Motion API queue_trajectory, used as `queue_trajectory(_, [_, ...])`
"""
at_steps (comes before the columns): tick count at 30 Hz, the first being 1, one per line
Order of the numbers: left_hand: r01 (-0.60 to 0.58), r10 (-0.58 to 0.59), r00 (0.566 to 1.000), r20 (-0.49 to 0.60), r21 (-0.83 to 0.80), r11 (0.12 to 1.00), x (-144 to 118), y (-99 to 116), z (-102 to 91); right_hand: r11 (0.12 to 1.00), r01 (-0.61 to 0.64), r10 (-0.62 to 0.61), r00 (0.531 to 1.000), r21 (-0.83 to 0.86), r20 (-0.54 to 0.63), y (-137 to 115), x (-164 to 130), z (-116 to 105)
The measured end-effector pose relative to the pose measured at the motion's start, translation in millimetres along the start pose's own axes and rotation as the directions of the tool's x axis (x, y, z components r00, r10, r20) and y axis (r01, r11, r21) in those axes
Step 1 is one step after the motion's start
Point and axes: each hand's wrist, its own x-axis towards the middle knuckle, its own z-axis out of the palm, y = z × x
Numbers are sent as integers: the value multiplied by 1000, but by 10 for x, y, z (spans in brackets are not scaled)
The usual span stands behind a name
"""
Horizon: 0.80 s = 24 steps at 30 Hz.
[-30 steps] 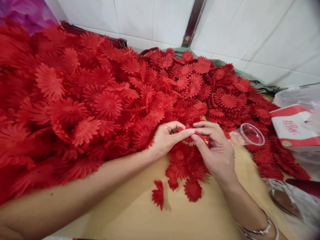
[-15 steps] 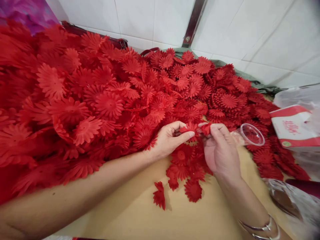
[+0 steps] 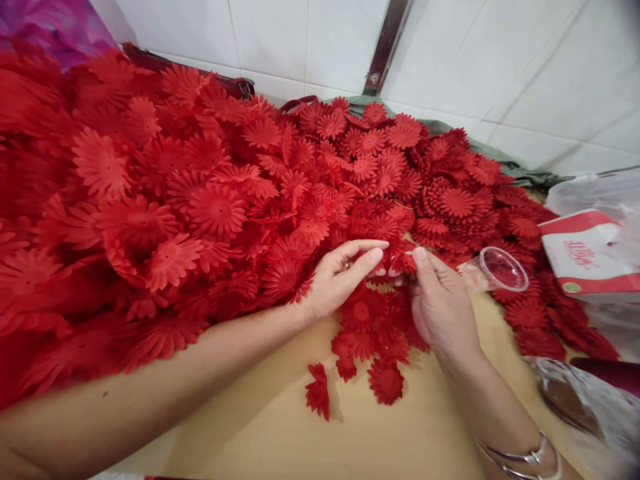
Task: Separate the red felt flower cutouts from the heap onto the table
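My left hand (image 3: 337,280) and right hand (image 3: 440,300) pinch one small red flower (image 3: 400,263) between them, so a hard tug could rip its thin petals or knock over the clear cup (image 3: 495,270) near the bench's right edge.

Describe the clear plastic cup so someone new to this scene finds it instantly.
Start at the big heap of red fabric flowers covering the table. Just right of the right hand lies the clear plastic cup, tipped on its side: the only transparent thing among red petals.
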Motion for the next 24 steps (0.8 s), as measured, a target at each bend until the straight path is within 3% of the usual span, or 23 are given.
queue_trajectory(4, [-50, 48, 998, 29, 67, 997, 4, -6, -11, 994, 4, 0, 999, -113, 33, 16, -21, -20])
queue_trajectory(11, [42, -51, 995, -86, -105, 994, 18, -12, -15, 970, 87, -84, 996, -225, 22, -66, -36, 4])
queue_trajectory(24, [65, -90, 990, -110, -207, 976, 34, -46, -8, 920, 222, -231, 973, -323, 13, -129, -26, 14])
